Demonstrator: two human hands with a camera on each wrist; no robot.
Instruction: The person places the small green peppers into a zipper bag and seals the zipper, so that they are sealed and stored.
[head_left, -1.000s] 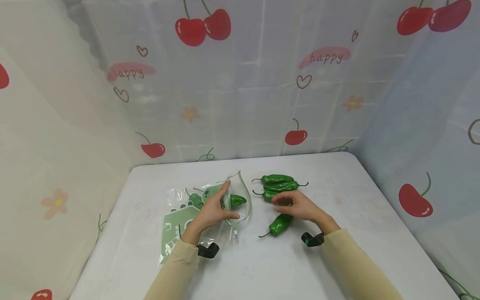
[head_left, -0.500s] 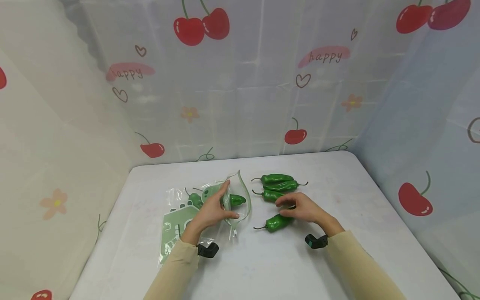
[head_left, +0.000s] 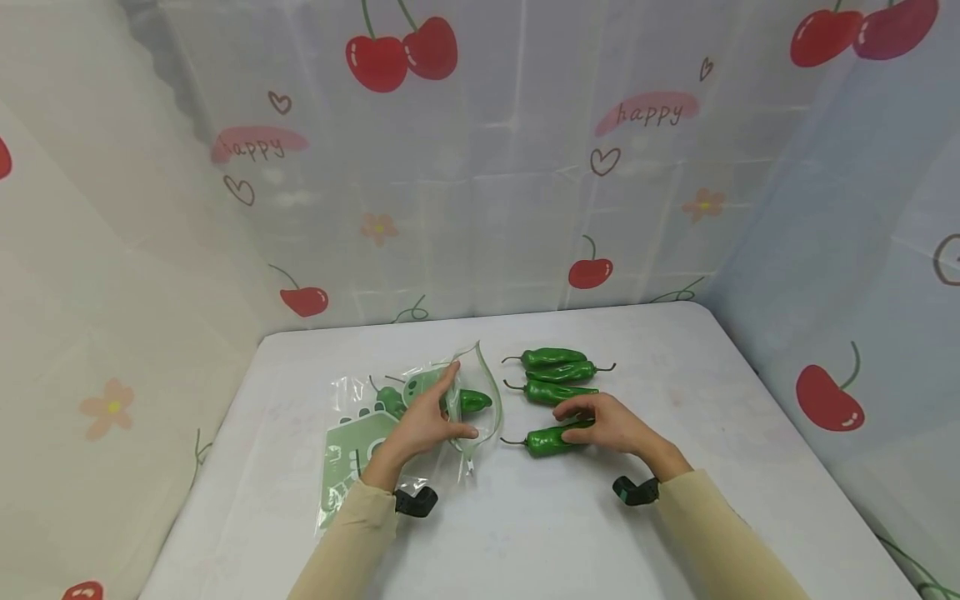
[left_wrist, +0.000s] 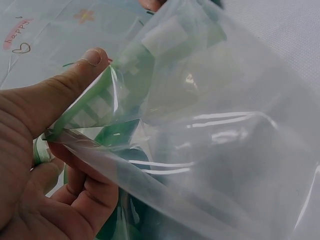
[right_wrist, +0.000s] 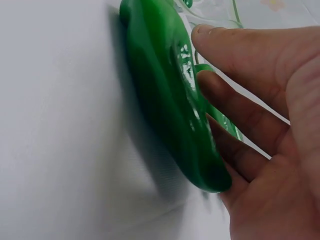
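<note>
In the head view, my left hand (head_left: 420,427) holds the mouth of a clear zip bag (left_wrist: 240,135) with green print, its thumb and fingers spread apart at the rim. The left wrist view shows the thumb along the rim and the other fingers curled below it. A green pepper (head_left: 474,401) lies in the bag's mouth. To the right, my right hand (head_left: 606,423) holds another green pepper (right_wrist: 165,95) near its tip end, low at the tabletop. Its thumb lies on the near side; some fingertips are hidden behind the pepper in the right wrist view.
Several green peppers (head_left: 557,372) lie in a row just beyond my right hand. More green shapes show inside the bag, blurred by its print. The white table (head_left: 525,533) meets cherry-patterned curtains (head_left: 480,167) at its back and sides.
The pepper at my right hand has turned from slanting to nearly level, its stem swinging up and left. The right hand has shifted slightly right. My left hand and the bag stay put.
</note>
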